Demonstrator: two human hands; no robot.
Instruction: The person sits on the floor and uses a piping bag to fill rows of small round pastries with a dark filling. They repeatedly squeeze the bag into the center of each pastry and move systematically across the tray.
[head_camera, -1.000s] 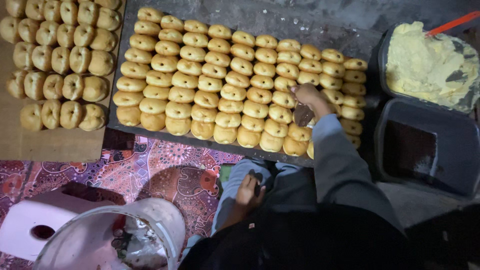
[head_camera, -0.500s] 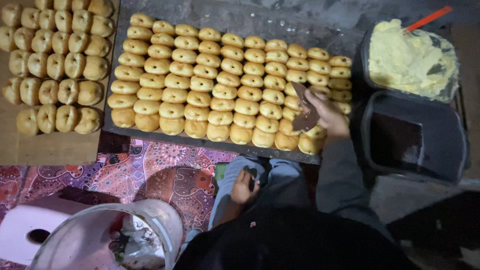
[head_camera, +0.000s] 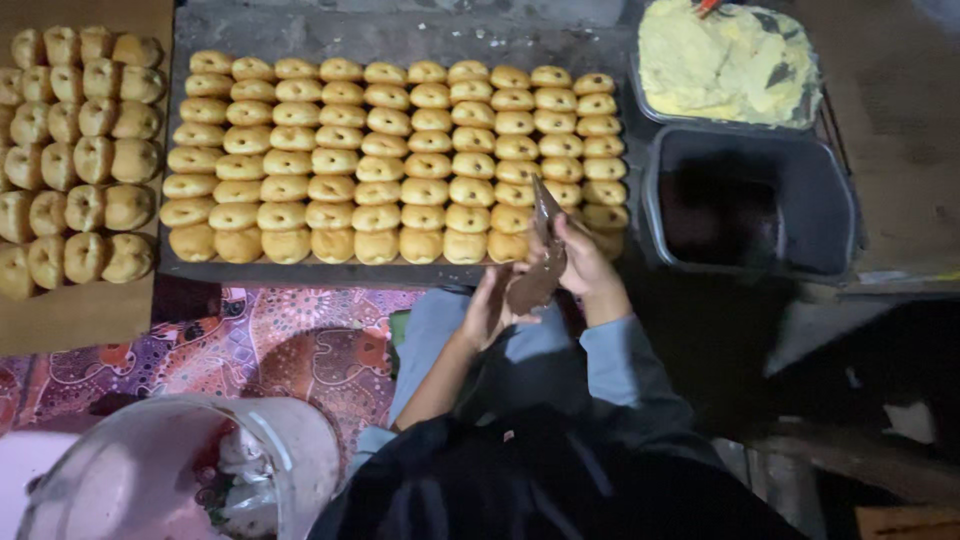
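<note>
Far left of the hands: a board carries golden buns in rows. Below-left of the hands, a clear bowl sits on patterned cloth.

Above the hands: a dark tray packed with rows of rolls; its near edge lies just above the fingers.

Left hand: raised at the tray's near edge, fingers curled up toward a brown piping bag, touching its lower end. Grip partly hidden by the bag; it appears closed around it.

Piping bag: upright between the two hands, slightly tilted, tip pointing up over the nearest row of rolls at the tray's right end.

Right hand: just right of the bag, fingers wrapped around its upper part, closed on it. Blue-grey sleeve runs down from the wrist.

Right of the right hand: a dark tub, interior dark, contents not discernible. Above it, a second tub holds pale yellow cream, well apart from the hands.
</note>
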